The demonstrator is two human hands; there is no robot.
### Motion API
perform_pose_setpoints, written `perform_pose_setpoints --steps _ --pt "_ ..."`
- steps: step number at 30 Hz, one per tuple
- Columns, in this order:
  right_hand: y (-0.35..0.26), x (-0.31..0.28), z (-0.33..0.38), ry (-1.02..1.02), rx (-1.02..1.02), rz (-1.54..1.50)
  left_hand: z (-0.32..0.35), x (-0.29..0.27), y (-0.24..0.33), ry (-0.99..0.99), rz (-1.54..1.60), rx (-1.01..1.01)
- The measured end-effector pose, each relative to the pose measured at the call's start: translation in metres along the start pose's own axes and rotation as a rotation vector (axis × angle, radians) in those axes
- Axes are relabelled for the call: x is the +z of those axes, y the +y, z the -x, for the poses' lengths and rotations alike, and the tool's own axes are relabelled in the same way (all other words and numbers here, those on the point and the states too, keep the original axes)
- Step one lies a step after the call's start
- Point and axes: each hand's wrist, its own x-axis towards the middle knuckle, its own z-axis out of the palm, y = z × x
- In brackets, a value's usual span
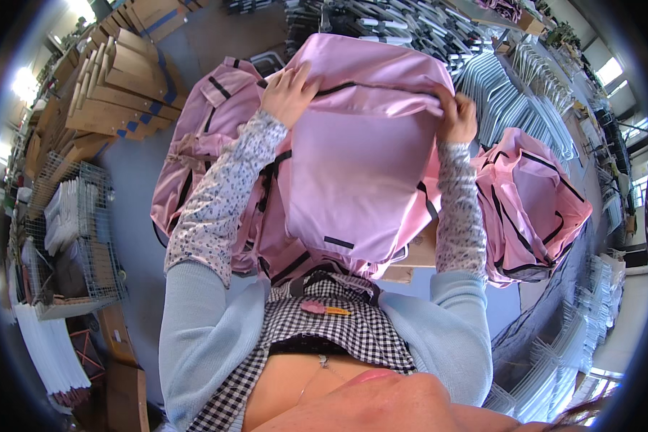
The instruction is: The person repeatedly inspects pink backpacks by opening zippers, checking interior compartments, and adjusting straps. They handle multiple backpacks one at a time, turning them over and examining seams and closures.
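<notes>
A large pink fabric bag with black trim is spread in front of my body, a flap with a dark slit across its top. My left hand is on the flap's upper left corner, thumb and fingers closed on the cloth. At the upper right corner, my right hand has its fingers curled round the flap's edge. Some fingertips are hidden by the fabric. Left of this bag, next to my left forearm, lies another pink bag with black strips. A third pink bag sits beyond my right forearm.
Stacked brown cardboard stands at the far left, above a wire cage holding white items. Bundles of metal frames fill the far right, with more pale metal frames at the lower right. Dark and white tubes pile up behind the bag.
</notes>
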Motion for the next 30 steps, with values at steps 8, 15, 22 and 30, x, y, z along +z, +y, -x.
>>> perform_pose_setpoints --steps 8,15,22,30 --pt "-0.056 -0.025 0.159 -0.663 0.271 -0.103 0.124 -0.015 0.066 -0.249 0.336 -0.225" --pt "-0.059 -0.042 0.165 -0.908 0.228 0.008 0.181 -0.041 0.127 -0.398 0.695 -0.562" --pt "-0.141 -0.034 0.231 -0.846 0.03 -0.368 0.3 -0.093 0.196 -0.724 1.317 -1.709" --pt "-0.223 -0.064 0.144 -0.606 0.224 -0.84 0.135 -0.138 0.145 -0.055 1.799 -1.812"
